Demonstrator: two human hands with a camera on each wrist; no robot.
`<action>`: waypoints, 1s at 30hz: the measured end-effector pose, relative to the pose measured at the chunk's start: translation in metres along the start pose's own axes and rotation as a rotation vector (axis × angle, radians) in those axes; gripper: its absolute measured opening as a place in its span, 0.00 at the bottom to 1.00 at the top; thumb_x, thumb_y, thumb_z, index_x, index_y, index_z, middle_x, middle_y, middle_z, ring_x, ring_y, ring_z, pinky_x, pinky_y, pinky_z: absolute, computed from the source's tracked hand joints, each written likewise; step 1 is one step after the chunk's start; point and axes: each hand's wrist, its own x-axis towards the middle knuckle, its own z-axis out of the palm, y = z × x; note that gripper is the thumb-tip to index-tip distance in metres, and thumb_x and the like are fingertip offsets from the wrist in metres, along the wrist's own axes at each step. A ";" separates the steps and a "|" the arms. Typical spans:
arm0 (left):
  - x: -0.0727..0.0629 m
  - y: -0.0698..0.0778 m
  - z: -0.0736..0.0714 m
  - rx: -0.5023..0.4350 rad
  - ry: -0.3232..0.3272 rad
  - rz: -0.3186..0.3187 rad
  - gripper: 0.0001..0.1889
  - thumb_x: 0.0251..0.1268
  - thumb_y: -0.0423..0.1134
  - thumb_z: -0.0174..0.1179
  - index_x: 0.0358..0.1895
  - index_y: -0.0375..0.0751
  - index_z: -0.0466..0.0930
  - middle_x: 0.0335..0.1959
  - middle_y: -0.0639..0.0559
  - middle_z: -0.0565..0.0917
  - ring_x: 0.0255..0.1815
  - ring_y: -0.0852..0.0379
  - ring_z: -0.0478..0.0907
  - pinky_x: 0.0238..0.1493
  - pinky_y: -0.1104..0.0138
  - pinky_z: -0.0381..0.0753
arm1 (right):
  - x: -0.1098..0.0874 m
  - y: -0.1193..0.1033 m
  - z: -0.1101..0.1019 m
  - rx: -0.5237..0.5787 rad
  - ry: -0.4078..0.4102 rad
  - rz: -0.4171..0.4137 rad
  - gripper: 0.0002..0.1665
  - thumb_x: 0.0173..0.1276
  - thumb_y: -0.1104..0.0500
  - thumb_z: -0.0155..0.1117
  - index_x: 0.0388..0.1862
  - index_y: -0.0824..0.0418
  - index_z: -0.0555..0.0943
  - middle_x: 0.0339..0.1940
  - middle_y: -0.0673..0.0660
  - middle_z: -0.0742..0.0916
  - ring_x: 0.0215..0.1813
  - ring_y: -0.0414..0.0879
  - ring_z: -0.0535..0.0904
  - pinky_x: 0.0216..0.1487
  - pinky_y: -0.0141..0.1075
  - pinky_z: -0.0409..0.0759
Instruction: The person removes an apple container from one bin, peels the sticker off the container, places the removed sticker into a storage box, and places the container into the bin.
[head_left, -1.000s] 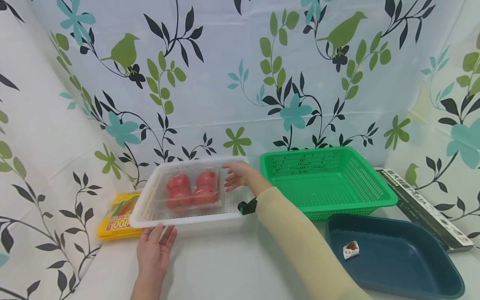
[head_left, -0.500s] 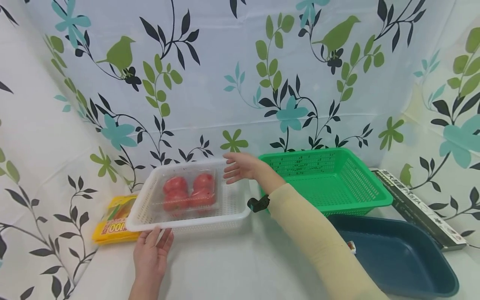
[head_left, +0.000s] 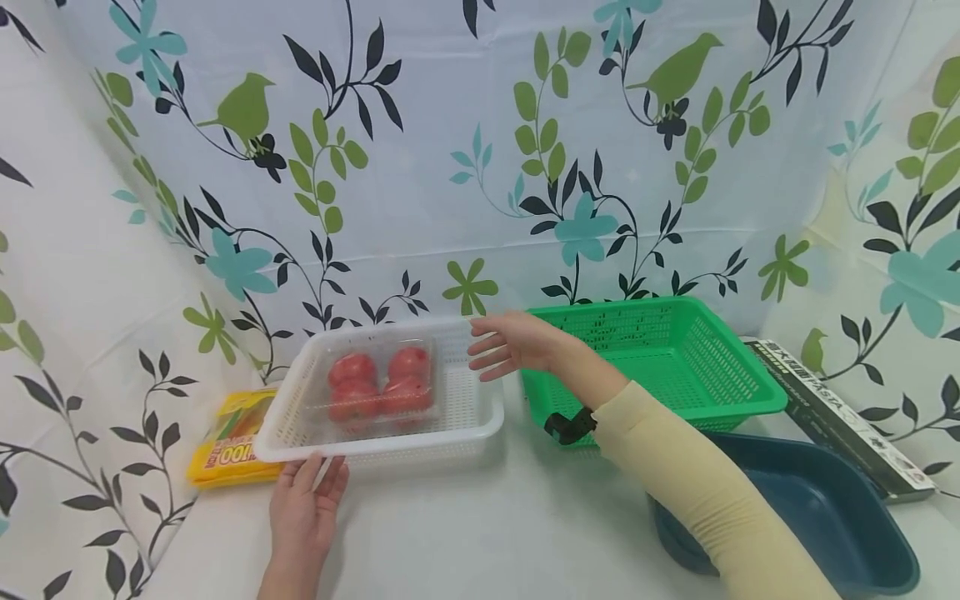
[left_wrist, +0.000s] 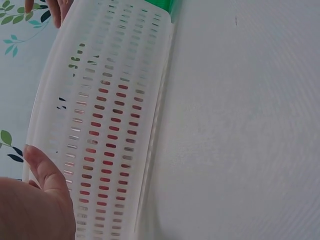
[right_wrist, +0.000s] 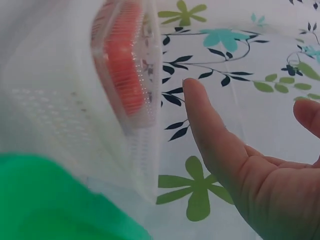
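Note:
My left hand (head_left: 306, 504) holds the near left rim of a white perforated plastic basket (head_left: 450, 433). In the left wrist view the thumb (left_wrist: 47, 172) lies over the basket's outer wall, its tip right at the rim. Inside the basket sits a clear plastic pack of red tomatoes (head_left: 356, 383), towards its left side. My right hand (head_left: 517, 343), fingers spread and holding nothing, hovers by the basket's right end. In the right wrist view, bare space separates that hand (right_wrist: 240, 160) from the pack (right_wrist: 122, 60).
A green perforated basket (head_left: 660, 375) stands on the right, partly behind the right forearm. In front of it lies a dark blue tray (head_left: 795, 492). A long black-and-white box (head_left: 840, 417) leans at far right. A yellow packet (head_left: 234, 437) lies left of the white basket.
My right hand has drawn right, out from over the white basket towards the green one, and its forearm now covers more of the blue tray. My left hand stays at the rim.

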 end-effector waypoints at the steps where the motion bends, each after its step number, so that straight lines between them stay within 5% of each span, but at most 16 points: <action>1: 0.000 0.001 -0.001 -0.010 -0.009 -0.013 0.17 0.77 0.40 0.56 0.63 0.53 0.64 0.61 0.57 0.73 0.49 0.60 0.83 0.59 0.66 0.79 | -0.006 0.001 -0.001 -0.014 -0.004 -0.002 0.33 0.80 0.50 0.56 0.73 0.69 0.64 0.64 0.69 0.79 0.59 0.63 0.81 0.50 0.52 0.85; 7: -0.003 0.006 -0.005 0.007 -0.081 -0.109 0.19 0.80 0.40 0.52 0.66 0.52 0.61 0.52 0.56 0.79 0.51 0.58 0.83 0.63 0.64 0.76 | -0.042 0.009 -0.010 -0.080 -0.036 -0.022 0.32 0.80 0.52 0.55 0.74 0.69 0.64 0.63 0.68 0.80 0.59 0.63 0.81 0.51 0.52 0.84; 14: -0.018 -0.001 -0.006 0.366 -0.301 -0.203 0.26 0.82 0.43 0.48 0.74 0.37 0.52 0.56 0.46 0.80 0.56 0.50 0.82 0.64 0.54 0.75 | -0.082 0.020 -0.027 -0.106 -0.055 -0.034 0.33 0.79 0.52 0.56 0.74 0.69 0.65 0.62 0.69 0.80 0.57 0.62 0.82 0.54 0.53 0.83; 18: -0.027 0.000 0.001 0.580 -0.477 -0.173 0.30 0.82 0.47 0.49 0.74 0.31 0.54 0.57 0.45 0.80 0.58 0.49 0.81 0.62 0.53 0.77 | -0.103 0.026 -0.037 -0.123 -0.062 -0.053 0.33 0.80 0.52 0.55 0.75 0.69 0.64 0.64 0.71 0.78 0.60 0.63 0.81 0.55 0.53 0.82; 24: -0.043 0.006 0.025 0.883 -0.650 0.045 0.28 0.80 0.46 0.52 0.73 0.32 0.61 0.62 0.39 0.77 0.61 0.47 0.78 0.57 0.60 0.81 | -0.133 0.034 -0.045 -0.174 -0.077 -0.108 0.32 0.80 0.51 0.55 0.75 0.68 0.65 0.66 0.72 0.77 0.63 0.66 0.77 0.56 0.52 0.82; 30: -0.057 0.009 0.046 1.185 -0.807 0.493 0.24 0.73 0.40 0.62 0.69 0.46 0.71 0.67 0.49 0.75 0.66 0.49 0.73 0.59 0.64 0.79 | -0.156 0.043 -0.052 -0.309 -0.048 -0.214 0.28 0.80 0.50 0.56 0.71 0.65 0.72 0.66 0.64 0.79 0.64 0.60 0.78 0.58 0.51 0.81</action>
